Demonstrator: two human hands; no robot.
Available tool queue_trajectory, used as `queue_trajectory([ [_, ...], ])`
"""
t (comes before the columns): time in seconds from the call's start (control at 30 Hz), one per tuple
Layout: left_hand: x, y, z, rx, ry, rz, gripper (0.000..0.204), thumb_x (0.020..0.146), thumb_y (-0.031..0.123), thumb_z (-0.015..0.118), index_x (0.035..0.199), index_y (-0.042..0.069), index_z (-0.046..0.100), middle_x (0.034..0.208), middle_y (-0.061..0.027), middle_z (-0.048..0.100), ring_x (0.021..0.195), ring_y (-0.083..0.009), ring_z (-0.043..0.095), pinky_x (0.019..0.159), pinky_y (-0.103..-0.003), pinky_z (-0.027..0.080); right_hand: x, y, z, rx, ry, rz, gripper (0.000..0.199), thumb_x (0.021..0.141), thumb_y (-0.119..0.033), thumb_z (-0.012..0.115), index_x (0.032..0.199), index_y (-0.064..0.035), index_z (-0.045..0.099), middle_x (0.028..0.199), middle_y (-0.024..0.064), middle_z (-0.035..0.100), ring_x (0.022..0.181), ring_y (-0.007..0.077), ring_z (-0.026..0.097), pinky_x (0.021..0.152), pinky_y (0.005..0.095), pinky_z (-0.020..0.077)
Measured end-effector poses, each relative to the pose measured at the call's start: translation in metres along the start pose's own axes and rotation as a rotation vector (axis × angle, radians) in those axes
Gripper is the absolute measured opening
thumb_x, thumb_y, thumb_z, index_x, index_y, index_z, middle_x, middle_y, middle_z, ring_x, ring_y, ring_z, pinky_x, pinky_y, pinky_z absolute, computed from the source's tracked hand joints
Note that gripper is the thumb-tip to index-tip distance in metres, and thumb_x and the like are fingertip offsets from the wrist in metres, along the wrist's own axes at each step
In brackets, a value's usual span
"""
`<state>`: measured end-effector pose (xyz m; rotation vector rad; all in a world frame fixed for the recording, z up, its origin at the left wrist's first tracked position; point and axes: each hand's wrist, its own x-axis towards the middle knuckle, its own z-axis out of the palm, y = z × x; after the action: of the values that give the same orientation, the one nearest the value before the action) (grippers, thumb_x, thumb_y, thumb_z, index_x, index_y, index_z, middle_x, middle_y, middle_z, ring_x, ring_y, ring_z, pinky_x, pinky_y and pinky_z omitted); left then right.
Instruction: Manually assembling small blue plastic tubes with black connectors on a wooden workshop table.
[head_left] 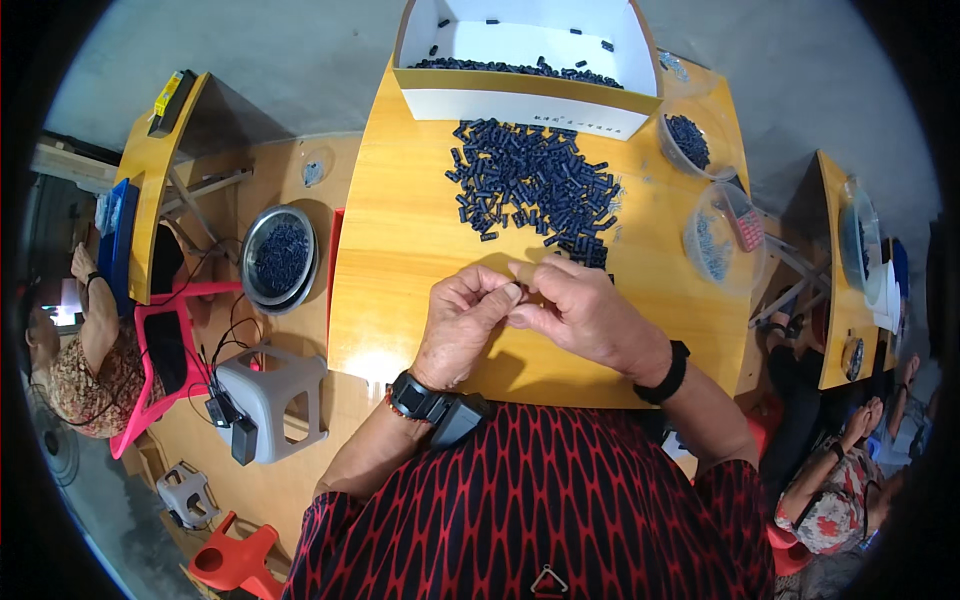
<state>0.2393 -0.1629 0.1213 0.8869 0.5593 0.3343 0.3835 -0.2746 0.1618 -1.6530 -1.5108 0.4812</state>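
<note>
Near the front of the yellow wooden table [400, 220], my left hand [463, 325] and my right hand [590, 310] meet, thumbs and fingertips pinched close together. Whatever lies between the fingers is too small and too covered to make out. Just beyond my fingers spreads a loose pile of small dark cylindrical pieces [530, 180]. Behind that pile stands a white and gold open box [530, 105], with more of the dark pieces along its floor.
At the right edge are a clear tub of dark pieces [686, 140], a clear tub of small pale pieces [710, 245] and a pink-red item [748, 230]. Left of the table are a metal bowl [250, 262] and a grey stool [270, 400]. Other people sit at both sides.
</note>
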Motion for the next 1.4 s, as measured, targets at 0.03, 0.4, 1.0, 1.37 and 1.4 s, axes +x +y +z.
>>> queue_trajectory([
  [0.03,-0.003,0.002,-0.001,0.001,0.004,0.007,0.005,0.094,0.001,0.060,0.091,0.001,0.064,0.085,-0.0062,0.067,0.074,-0.0110,0.063,0.070,-0.026,0.053,-0.002,-0.005,-0.003,0.054,-0.012,0.086,0.022,0.083,-0.012,0.071,0.097,0.0013,0.061,0.081,0.0148,0.059,0.067,0.0297,0.062,0.059,0.0383,0.0488],
  [0.4,-0.034,0.063,-0.118,0.372,0.778,0.720,0.006,0.090,0.009,0.068,0.093,0.007,0.063,0.088,-0.0027,0.066,0.076,-0.0100,0.062,0.070,-0.024,0.053,-0.041,0.022,-0.068,-0.188,0.364,0.361,0.009,0.086,0.001,0.060,0.095,0.0026,0.061,0.083,0.0190,0.062,0.077,0.0347,0.063,0.069,0.0380,0.0499],
  [1.0,-0.068,-0.030,-0.288,0.516,0.857,0.003,0.017,0.092,0.008,0.063,0.098,-0.008,0.065,0.087,-0.0118,0.070,0.072,-0.0165,0.067,0.065,-0.029,0.055,-0.031,0.052,-0.061,-0.448,0.165,0.223,0.006,0.086,-0.002,0.055,0.083,0.0023,0.058,0.082,0.0189,0.054,0.077,0.0395,0.059,0.066,0.0464,0.0471],
  [1.37,-0.073,-0.018,-0.305,0.232,0.918,0.182,0.012,0.089,0.006,0.067,0.097,-0.003,0.064,0.081,-0.0039,0.065,0.070,-0.0145,0.062,0.065,-0.026,0.052,-0.024,0.056,-0.063,-0.393,0.216,0.257,0.011,0.089,-0.008,0.058,0.086,0.0020,0.053,0.085,0.0186,0.056,0.079,0.0396,0.059,0.067,0.0463,0.0476],
  [1.4,-0.074,-0.011,-0.292,0.233,0.923,0.185,0.012,0.089,0.006,0.067,0.097,-0.003,0.064,0.081,-0.0039,0.065,0.070,-0.0145,0.062,0.065,-0.026,0.052,-0.024,0.056,-0.065,-0.327,0.251,0.283,0.012,0.089,-0.008,0.059,0.087,0.0019,0.053,0.085,0.0186,0.056,0.080,0.0387,0.058,0.067,0.0446,0.0474],
])
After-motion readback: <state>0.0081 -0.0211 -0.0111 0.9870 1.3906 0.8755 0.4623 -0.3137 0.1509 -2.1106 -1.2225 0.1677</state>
